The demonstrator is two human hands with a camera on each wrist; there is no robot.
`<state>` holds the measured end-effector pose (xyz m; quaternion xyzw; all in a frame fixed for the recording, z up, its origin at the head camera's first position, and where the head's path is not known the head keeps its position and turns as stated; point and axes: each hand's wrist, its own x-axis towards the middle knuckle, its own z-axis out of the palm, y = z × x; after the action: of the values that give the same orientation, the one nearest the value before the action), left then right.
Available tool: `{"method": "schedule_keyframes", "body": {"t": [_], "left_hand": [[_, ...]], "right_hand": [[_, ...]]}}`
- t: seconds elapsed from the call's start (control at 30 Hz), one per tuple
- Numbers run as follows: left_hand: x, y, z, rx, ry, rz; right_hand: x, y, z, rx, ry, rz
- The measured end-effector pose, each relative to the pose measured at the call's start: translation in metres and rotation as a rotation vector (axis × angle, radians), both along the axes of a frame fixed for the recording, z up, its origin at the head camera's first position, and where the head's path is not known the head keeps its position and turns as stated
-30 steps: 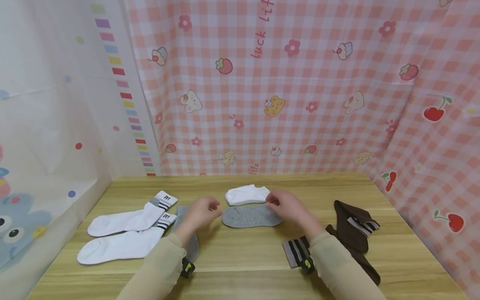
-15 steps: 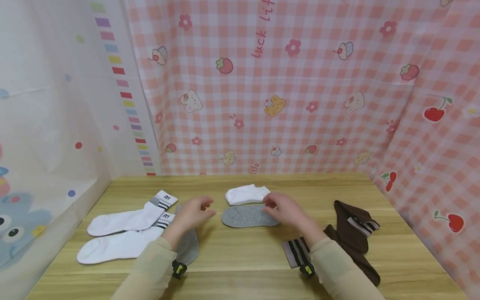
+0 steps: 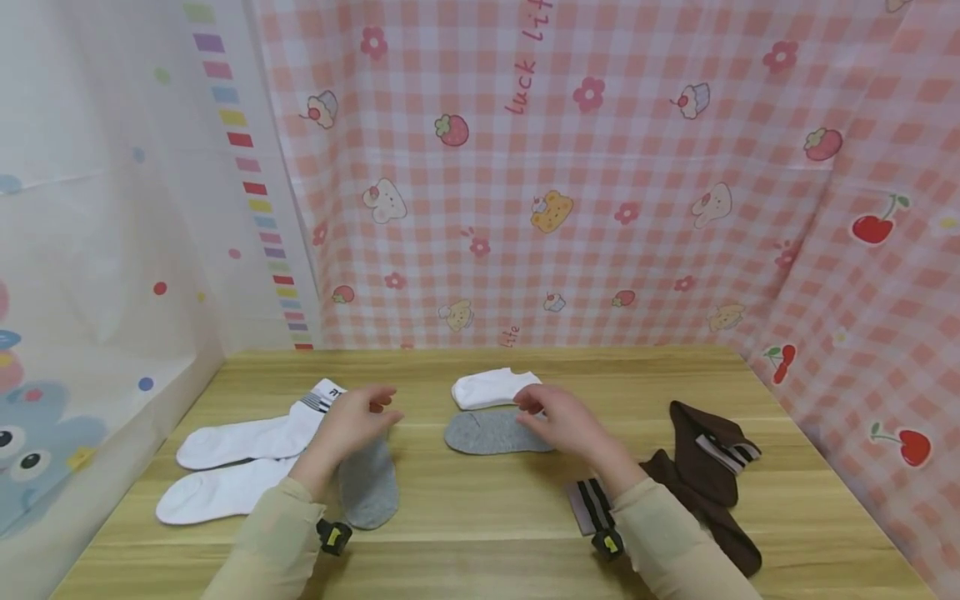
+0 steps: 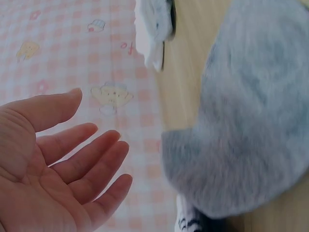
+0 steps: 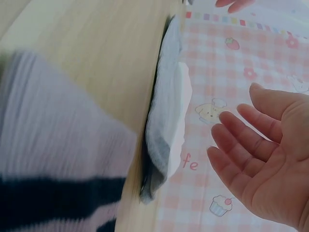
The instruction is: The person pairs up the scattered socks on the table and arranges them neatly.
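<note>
My left hand (image 3: 348, 425) hovers over the upper end of a grey sock (image 3: 369, 492), fingers relaxed and holding nothing. In the left wrist view that grey sock (image 4: 256, 116) appears large, to the right of the loosely bent fingers (image 4: 91, 169). A second grey sock (image 3: 483, 432) lies flat at mid-table, with a white ankle sock (image 3: 487, 389) just behind it. Over their right ends is my right hand (image 3: 566, 427), which covers part of both in the head view. Its palm and spread fingers (image 5: 241, 150) hold nothing in the right wrist view.
Two white crew socks (image 3: 240, 443) with black stripes lie side by side at the left. Dark brown socks (image 3: 701, 454) with striped cuffs lie at the right, one striped cuff (image 3: 588, 504) near my right wrist. A pink checked curtain (image 3: 480, 167) hangs behind the wooden table (image 3: 465, 533).
My left hand has moved left, away from the middle grey sock and over the left one. The right hand has shifted slightly left. The socks stay where they were.
</note>
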<state>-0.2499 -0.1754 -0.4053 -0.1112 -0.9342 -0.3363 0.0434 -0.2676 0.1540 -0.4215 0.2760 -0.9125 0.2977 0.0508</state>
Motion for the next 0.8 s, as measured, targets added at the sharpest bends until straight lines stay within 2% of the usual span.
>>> {"method": "schedule_keyframes", "body": {"t": [0.33, 0.57, 0.8], "left_hand": [[0.005, -0.021, 0.006, 0.006, 0.02, -0.004], [0.009, -0.031, 0.006, -0.02, 0.094, -0.008], [0.018, -0.037, 0.012, -0.045, 0.125, -0.015]], "right_hand": [[0.004, -0.014, 0.005, -0.034, 0.033, 0.052], [0.005, -0.02, 0.004, -0.066, 0.041, 0.068], [0.003, -0.027, 0.002, -0.094, 0.069, 0.078]]}}
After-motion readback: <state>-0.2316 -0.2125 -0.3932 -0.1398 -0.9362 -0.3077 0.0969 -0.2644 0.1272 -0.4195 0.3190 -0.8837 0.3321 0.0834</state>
